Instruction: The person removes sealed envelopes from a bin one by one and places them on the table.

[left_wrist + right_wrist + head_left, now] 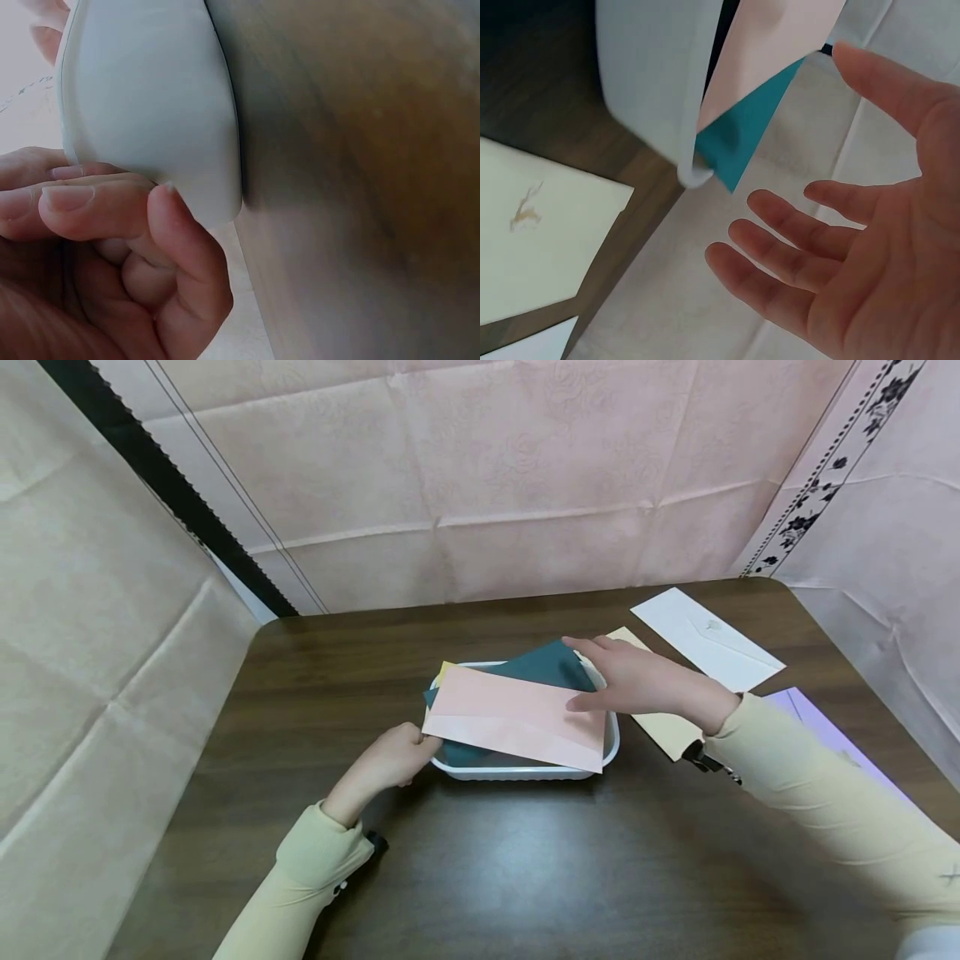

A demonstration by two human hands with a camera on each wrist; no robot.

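A white plastic basket [525, 773] stands mid-table with several envelopes in it. On top lies a pink envelope [517, 710], slanting across the basket and reaching over its front rim. Beneath it show a teal envelope [551, 667] and a yellow corner [446, 669]. My left hand [393, 756] holds the basket's left rim; its curled fingers [112, 210] lie against the outer wall in the left wrist view. Over the right end of the pink envelope hovers my right hand [637, 681]. In the right wrist view its fingers [772, 277] are spread, with nothing between them.
Right of the basket lies a cream envelope [667, 731], partly under my right arm. A white envelope [705, 635] rests behind it, and a purple envelope [832, 727] lies further right near the table edge. Pale cloth [480, 485] hangs behind the brown table [495, 877].
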